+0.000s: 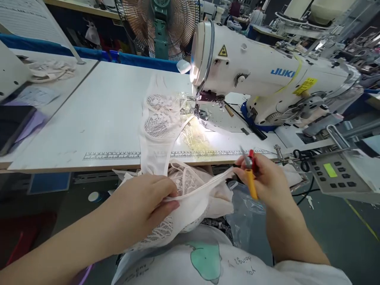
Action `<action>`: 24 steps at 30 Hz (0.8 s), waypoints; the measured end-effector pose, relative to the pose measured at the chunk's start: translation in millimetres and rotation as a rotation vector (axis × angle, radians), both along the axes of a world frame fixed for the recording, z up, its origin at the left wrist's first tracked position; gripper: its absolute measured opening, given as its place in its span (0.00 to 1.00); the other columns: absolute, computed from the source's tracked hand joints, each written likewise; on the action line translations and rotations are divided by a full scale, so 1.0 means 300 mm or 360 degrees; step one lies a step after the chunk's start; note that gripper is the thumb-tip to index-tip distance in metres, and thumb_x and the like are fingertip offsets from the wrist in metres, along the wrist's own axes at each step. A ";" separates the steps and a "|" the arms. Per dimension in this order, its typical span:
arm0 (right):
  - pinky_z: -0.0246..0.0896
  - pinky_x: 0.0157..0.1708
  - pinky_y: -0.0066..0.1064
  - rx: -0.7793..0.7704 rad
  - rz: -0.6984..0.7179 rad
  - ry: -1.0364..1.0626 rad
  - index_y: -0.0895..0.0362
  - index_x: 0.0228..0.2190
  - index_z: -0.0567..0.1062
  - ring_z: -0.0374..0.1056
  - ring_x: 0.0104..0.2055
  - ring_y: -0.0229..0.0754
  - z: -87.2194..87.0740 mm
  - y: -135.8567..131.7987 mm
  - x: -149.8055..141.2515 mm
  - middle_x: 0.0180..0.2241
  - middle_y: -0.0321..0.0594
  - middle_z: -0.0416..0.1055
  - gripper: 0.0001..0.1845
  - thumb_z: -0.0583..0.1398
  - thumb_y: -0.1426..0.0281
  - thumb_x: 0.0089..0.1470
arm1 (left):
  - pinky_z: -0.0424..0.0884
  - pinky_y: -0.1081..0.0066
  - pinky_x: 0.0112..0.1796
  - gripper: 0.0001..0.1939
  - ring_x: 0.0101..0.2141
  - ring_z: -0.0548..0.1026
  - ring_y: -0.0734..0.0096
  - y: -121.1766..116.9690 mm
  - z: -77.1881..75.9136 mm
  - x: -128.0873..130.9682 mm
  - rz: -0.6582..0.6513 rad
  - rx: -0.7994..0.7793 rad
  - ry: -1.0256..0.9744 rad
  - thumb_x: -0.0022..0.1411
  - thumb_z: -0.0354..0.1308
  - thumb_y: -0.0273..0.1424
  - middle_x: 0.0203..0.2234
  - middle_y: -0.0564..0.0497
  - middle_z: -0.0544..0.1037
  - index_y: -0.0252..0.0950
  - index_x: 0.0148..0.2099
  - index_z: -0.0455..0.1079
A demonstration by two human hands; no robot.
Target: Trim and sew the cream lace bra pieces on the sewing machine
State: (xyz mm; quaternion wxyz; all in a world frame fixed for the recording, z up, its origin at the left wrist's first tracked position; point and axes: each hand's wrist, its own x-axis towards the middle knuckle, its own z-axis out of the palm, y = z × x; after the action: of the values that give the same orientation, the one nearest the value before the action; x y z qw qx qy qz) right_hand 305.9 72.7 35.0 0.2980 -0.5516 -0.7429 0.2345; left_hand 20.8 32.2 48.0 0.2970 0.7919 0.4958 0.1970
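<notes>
My left hand (145,206) is closed on a white lace garment (190,194) bunched in my lap, pinching a thin white strap that stretches to the right. My right hand (267,180) grips yellow-handled thread snips (251,174) with a red pivot, and its fingers also hold the strap's other end. More of the lace fabric (162,114) trails up over the table edge toward the needle of a white sewing machine (261,75).
The white sewing table (103,118) has a printed ruler along its front edge. A control panel (332,172) sits at right, with black scissors beside it. A standing fan (160,27) is behind the table. A plastic bag hangs below my right hand.
</notes>
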 end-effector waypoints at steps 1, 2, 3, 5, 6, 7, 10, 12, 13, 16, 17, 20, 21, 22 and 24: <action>0.56 0.25 0.29 0.0045 0.0030 0.0006 0.54 0.28 0.66 0.61 0.25 0.38 0.001 0.004 -0.023 0.26 0.36 0.67 0.09 0.62 0.65 0.50 | 0.56 0.70 0.22 0.13 0.21 0.67 0.68 0.000 0.001 0.012 -0.0045 0.0021 0.0083 0.58 0.52 0.40 0.19 0.52 0.72 0.41 0.26 0.69; 0.55 0.24 0.28 0.0051 0.0137 0.0048 0.55 0.29 0.67 0.60 0.25 0.37 0.003 0.007 -0.051 0.25 0.36 0.68 0.08 0.62 0.67 0.49 | 0.55 0.70 0.22 0.13 0.21 0.67 0.67 0.000 0.003 0.025 -0.0078 0.0060 0.0165 0.59 0.50 0.39 0.20 0.53 0.72 0.41 0.26 0.69; 0.55 0.24 0.27 0.0009 0.0310 0.0113 0.56 0.30 0.69 0.60 0.24 0.36 0.005 0.008 -0.083 0.26 0.36 0.68 0.07 0.62 0.68 0.49 | 0.55 0.70 0.22 0.12 0.22 0.67 0.67 0.001 0.006 0.037 -0.0102 0.0109 0.0232 0.60 0.49 0.37 0.20 0.53 0.72 0.41 0.28 0.68; 0.56 0.25 0.24 -0.0149 0.0737 0.0220 0.57 0.32 0.70 0.62 0.26 0.34 0.009 0.008 -0.149 0.28 0.35 0.70 0.07 0.62 0.72 0.47 | 0.54 0.71 0.23 0.10 0.23 0.68 0.68 0.005 0.014 0.058 -0.0139 0.0198 0.0284 0.62 0.47 0.33 0.22 0.54 0.73 0.40 0.33 0.68; 0.56 0.25 0.23 -0.0210 0.0895 0.0251 0.57 0.31 0.69 0.62 0.27 0.34 0.010 0.007 -0.178 0.29 0.35 0.70 0.08 0.63 0.73 0.46 | 0.54 0.71 0.23 0.10 0.24 0.68 0.69 0.008 0.019 0.066 -0.0153 0.0214 0.0265 0.62 0.46 0.32 0.23 0.55 0.73 0.41 0.35 0.68; 0.55 0.25 0.23 -0.0268 0.1009 0.0260 0.57 0.30 0.69 0.62 0.27 0.33 0.010 0.007 -0.203 0.29 0.34 0.70 0.10 0.64 0.75 0.44 | 0.55 0.72 0.22 0.10 0.24 0.68 0.70 0.011 0.025 0.070 -0.0173 0.0202 0.0224 0.62 0.45 0.31 0.24 0.55 0.73 0.41 0.36 0.68; 0.53 0.25 0.21 -0.0348 0.1106 0.0276 0.56 0.26 0.65 0.60 0.27 0.32 0.003 0.012 -0.243 0.27 0.31 0.68 0.14 0.66 0.77 0.41 | 0.57 0.75 0.23 0.10 0.23 0.69 0.74 0.015 0.048 0.066 -0.0233 0.0021 0.0099 0.62 0.45 0.31 0.24 0.58 0.73 0.42 0.34 0.67; 0.54 0.26 0.21 -0.0385 0.1110 0.0324 0.57 0.25 0.64 0.59 0.27 0.32 -0.009 0.019 -0.246 0.27 0.31 0.67 0.15 0.67 0.76 0.40 | 0.57 0.77 0.24 0.12 0.23 0.68 0.76 0.008 0.065 0.056 -0.0158 -0.0114 0.0056 0.64 0.44 0.34 0.24 0.58 0.73 0.42 0.32 0.67; 0.54 0.27 0.22 -0.0415 0.1107 0.0364 0.57 0.25 0.64 0.59 0.28 0.32 -0.016 0.023 -0.244 0.27 0.31 0.66 0.16 0.67 0.74 0.41 | 0.57 0.77 0.24 0.13 0.23 0.67 0.76 0.002 0.073 0.052 -0.0082 -0.0164 0.0048 0.65 0.44 0.35 0.23 0.59 0.72 0.42 0.31 0.67; 0.54 0.26 0.22 -0.0549 0.1072 0.0552 0.56 0.26 0.66 0.58 0.27 0.32 -0.036 0.031 -0.244 0.26 0.30 0.64 0.16 0.68 0.67 0.41 | 0.57 0.77 0.25 0.16 0.22 0.65 0.77 -0.016 0.092 0.046 0.0128 -0.0230 0.0052 0.65 0.43 0.37 0.19 0.60 0.69 0.41 0.27 0.65; 0.55 0.26 0.22 -0.0578 0.1062 0.0629 0.56 0.25 0.65 0.58 0.27 0.32 -0.040 0.031 -0.247 0.25 0.30 0.63 0.17 0.68 0.65 0.41 | 0.57 0.77 0.24 0.16 0.21 0.64 0.77 -0.017 0.093 0.046 0.0146 -0.0224 0.0059 0.65 0.44 0.38 0.19 0.60 0.68 0.41 0.26 0.64; 0.56 0.26 0.22 -0.0579 0.1082 0.0846 0.56 0.22 0.62 0.58 0.25 0.32 -0.045 0.026 -0.263 0.22 0.29 0.56 0.18 0.67 0.63 0.43 | 0.56 0.75 0.23 0.17 0.21 0.64 0.76 -0.006 0.081 0.039 0.0131 -0.0153 0.0088 0.64 0.44 0.38 0.18 0.59 0.68 0.40 0.25 0.63; 0.56 0.26 0.22 -0.0570 0.1100 0.0899 0.55 0.21 0.61 0.58 0.25 0.32 -0.045 0.023 -0.267 0.22 0.29 0.54 0.19 0.67 0.63 0.44 | 0.55 0.75 0.22 0.17 0.21 0.64 0.75 0.001 0.072 0.033 0.0101 -0.0124 0.0105 0.63 0.45 0.39 0.18 0.58 0.68 0.40 0.24 0.63; 0.57 0.26 0.23 -0.0561 0.1114 0.0944 0.55 0.20 0.60 0.58 0.25 0.32 -0.044 0.020 -0.271 0.21 0.29 0.53 0.20 0.67 0.63 0.44 | 0.55 0.75 0.22 0.17 0.20 0.65 0.75 0.009 0.063 0.026 0.0057 -0.0096 0.0125 0.63 0.45 0.39 0.17 0.58 0.69 0.40 0.23 0.63; 0.57 0.25 0.23 -0.0546 0.1132 0.0998 0.55 0.19 0.59 0.57 0.24 0.32 -0.045 0.017 -0.273 0.21 0.29 0.52 0.21 0.66 0.64 0.44 | 0.55 0.75 0.21 0.15 0.20 0.66 0.74 0.020 0.048 0.011 -0.0069 -0.0041 0.0174 0.60 0.48 0.39 0.18 0.57 0.70 0.41 0.23 0.65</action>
State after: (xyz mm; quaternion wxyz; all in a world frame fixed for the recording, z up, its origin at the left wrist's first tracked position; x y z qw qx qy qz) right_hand 224.1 77.7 21.3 0.3136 -0.2084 -0.7104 0.5946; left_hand 24.1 38.1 62.4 0.2838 0.8083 0.4964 0.1405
